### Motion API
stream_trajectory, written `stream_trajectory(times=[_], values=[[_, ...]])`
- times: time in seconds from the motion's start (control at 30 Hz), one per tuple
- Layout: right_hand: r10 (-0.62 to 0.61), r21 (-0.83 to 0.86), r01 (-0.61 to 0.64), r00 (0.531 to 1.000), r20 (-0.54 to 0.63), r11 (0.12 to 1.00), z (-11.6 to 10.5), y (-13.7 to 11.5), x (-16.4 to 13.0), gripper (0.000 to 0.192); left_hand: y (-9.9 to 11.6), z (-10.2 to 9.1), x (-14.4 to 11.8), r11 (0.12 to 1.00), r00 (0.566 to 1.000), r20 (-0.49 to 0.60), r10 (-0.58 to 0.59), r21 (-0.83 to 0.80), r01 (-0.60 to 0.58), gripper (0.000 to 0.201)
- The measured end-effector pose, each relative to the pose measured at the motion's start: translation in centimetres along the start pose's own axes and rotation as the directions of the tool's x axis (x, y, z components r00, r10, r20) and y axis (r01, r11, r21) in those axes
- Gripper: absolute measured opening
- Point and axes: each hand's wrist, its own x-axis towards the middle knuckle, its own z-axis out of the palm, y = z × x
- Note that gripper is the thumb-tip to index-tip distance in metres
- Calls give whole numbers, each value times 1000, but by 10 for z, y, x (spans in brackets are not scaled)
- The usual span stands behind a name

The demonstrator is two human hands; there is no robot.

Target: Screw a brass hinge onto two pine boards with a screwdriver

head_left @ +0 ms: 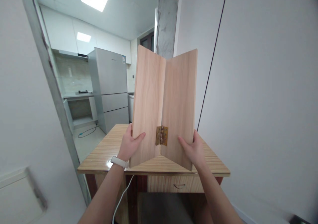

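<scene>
Two light wooden boards stand upright in front of me, joined low down by a brass-coloured hinge (pixel 162 136) with screws in it. They are swung apart into a V with the inner faces toward me. My left hand (pixel 130 143) grips the outer edge of the left board (pixel 149 98), thumb on its inner face and the fingers mostly hidden behind. On the other side, my right hand (pixel 194 148) clasps the right board (pixel 179 98) the same way. Whether the boards' lower ends touch the tabletop I cannot tell.
Beneath the boards is a wood-grain table (pixel 99 157) with a drawer (pixel 174 184). A white cable (pixel 121 197) hangs at its front. A pale wall (pixel 260 84) rises close on the right. Beyond the doorway at left stands a grey fridge (pixel 113 75).
</scene>
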Motion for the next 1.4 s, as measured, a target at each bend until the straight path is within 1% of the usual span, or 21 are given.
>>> stream_trajectory(times=[0.1,0.23,0.37,0.5,0.67,0.8,0.87,0.93,1.0,1.1,1.17,1.23,1.3,1.33,1.4], values=[[31,99,-38,997,74,994,-15,5,5,62,-2,-12,6,997,998,62,-20,-72,25,53],[70,213,-99,987,142,972,-28,8,6,71,-5,-18,6,976,987,123,-100,-183,122,63],[138,338,-206,967,215,918,-33,13,6,79,-14,-21,3,931,963,189,-195,-275,242,80],[185,408,-290,943,276,866,-34,22,6,84,-22,-23,2,909,945,211,-250,-286,305,92],[204,425,-320,933,297,847,-33,25,6,82,-23,-25,3,894,934,235,-269,-300,333,94],[181,407,-289,942,284,866,-33,16,5,78,-14,-26,3,903,947,223,-231,-313,294,85],[148,380,-238,957,250,894,-33,9,5,77,-8,-26,2,927,962,190,-198,-283,247,78],[102,318,-161,976,194,934,-32,1,6,74,-2,-25,2,961,981,134,-143,-219,170,70],[44,215,-69,992,121,974,-26,-7,5,69,3,-21,2,989,996,63,-60,-134,68,60],[-37,36,37,999,10,999,-10,-21,-2,55,11,-6,-1,998,998,-30,59,-27,-60,48],[-75,-101,70,996,-50,992,6,-30,-10,43,16,8,-6,996,993,-88,78,39,-75,44],[-62,-230,42,995,-80,972,24,-38,-20,37,21,25,-14,989,986,-145,86,135,-67,40],[-54,-356,14,993,-103,934,41,-42,-31,36,24,41,-22,971,982,-173,81,235,-39,33],[-64,-402,15,992,-108,915,50,-43,-35,36,25,49,-26,960,978,-194,78,279,-22,32],[-105,-461,39,987,-120,887,64,-43,-43,37,25,63,-34,932,975,-197,101,361,-23,32]])
